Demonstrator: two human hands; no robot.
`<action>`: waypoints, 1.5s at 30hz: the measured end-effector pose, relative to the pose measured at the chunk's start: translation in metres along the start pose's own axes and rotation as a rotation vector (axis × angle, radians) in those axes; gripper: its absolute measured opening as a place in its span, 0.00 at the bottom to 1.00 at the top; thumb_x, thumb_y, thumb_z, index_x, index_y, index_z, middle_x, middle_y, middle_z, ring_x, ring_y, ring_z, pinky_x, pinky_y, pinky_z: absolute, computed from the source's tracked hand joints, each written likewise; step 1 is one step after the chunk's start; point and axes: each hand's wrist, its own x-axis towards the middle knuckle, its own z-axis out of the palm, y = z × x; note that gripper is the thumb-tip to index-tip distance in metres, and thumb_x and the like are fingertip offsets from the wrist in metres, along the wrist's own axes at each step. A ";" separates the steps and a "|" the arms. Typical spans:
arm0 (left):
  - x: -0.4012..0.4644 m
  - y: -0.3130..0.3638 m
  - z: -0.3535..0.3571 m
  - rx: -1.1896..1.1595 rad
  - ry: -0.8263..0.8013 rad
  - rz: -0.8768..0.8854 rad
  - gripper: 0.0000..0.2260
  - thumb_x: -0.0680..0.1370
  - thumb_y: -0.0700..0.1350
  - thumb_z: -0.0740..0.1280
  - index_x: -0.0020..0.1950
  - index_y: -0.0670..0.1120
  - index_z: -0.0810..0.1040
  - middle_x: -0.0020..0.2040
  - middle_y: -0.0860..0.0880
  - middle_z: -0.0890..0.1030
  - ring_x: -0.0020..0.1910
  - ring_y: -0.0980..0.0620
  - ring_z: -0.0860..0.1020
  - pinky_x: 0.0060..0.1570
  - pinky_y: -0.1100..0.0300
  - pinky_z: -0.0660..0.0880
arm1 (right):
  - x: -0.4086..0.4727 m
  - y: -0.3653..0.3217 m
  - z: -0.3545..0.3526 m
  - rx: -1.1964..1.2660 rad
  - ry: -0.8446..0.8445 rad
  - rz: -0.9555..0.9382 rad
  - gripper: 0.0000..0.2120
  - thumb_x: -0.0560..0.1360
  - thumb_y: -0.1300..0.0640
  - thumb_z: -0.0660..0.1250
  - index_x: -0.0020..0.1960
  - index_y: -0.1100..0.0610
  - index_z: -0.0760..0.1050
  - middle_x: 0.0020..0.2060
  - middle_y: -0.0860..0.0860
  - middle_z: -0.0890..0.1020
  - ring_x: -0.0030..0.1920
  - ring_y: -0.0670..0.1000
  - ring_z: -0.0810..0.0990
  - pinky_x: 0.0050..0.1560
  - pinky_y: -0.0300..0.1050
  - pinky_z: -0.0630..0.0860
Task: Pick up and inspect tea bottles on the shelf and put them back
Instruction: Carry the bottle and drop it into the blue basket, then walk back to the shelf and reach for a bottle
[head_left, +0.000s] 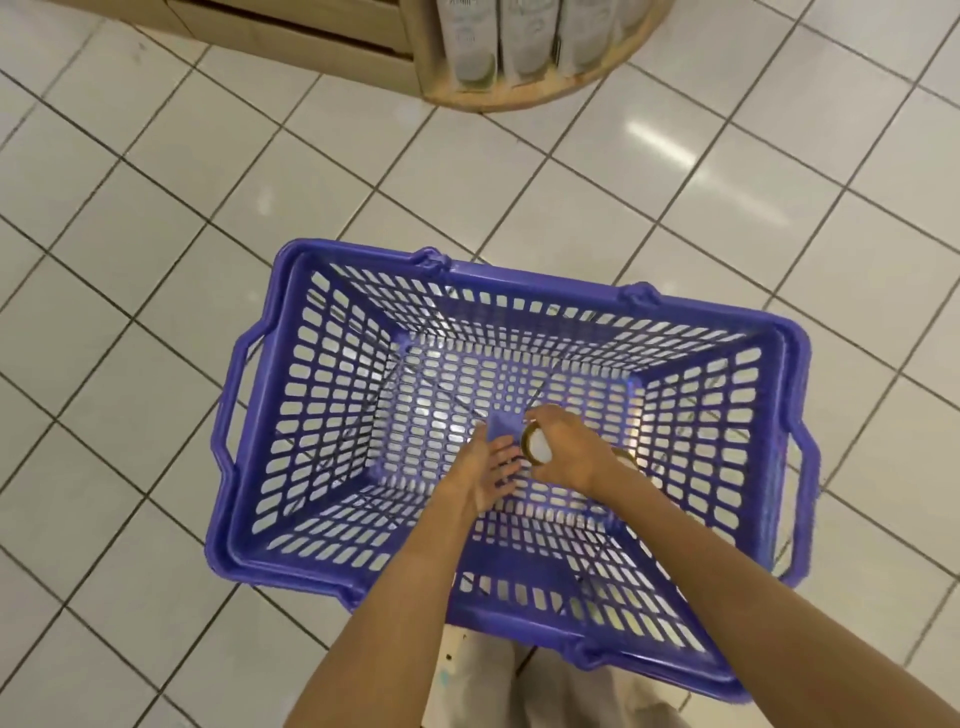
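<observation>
Both hands down inside a purple shopping basket, the right one gripping a bottle.

The right hand (563, 451) has its grip curled round the neck of a tea bottle (536, 446) seen from above (white cap, amber body showing past the wrist at 3 o'clock), low over the basket floor. The left hand (491, 472), just beside it at 9 o'clock, has a wide grip, fingers spread flat on the mesh bottom. The basket (363, 587) holds nothing else and sits on a white tiled floor (156, 234). At 12 o'clock, well apart, a rounded wooden shelf (519, 93) carries pale upright cartons (524, 41).
</observation>
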 end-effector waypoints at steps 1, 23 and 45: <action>-0.010 0.000 0.001 -0.013 0.017 0.010 0.26 0.84 0.56 0.46 0.71 0.40 0.67 0.69 0.42 0.72 0.68 0.43 0.69 0.60 0.50 0.68 | -0.006 -0.002 -0.002 0.044 0.010 0.006 0.33 0.71 0.57 0.74 0.72 0.59 0.63 0.69 0.56 0.67 0.69 0.57 0.66 0.64 0.49 0.68; -0.711 -0.021 0.094 0.466 -0.038 0.499 0.11 0.82 0.44 0.59 0.50 0.44 0.81 0.45 0.44 0.85 0.47 0.46 0.82 0.49 0.53 0.77 | -0.685 -0.181 -0.258 1.325 0.572 0.179 0.07 0.78 0.63 0.64 0.52 0.58 0.79 0.46 0.56 0.85 0.45 0.50 0.84 0.53 0.46 0.78; -0.747 -0.321 0.133 1.904 -0.822 -0.026 0.14 0.83 0.42 0.53 0.58 0.42 0.77 0.52 0.45 0.82 0.46 0.51 0.81 0.50 0.58 0.75 | -0.882 -0.353 0.220 2.193 1.524 1.083 0.09 0.78 0.60 0.65 0.57 0.60 0.76 0.51 0.57 0.82 0.52 0.55 0.80 0.57 0.51 0.76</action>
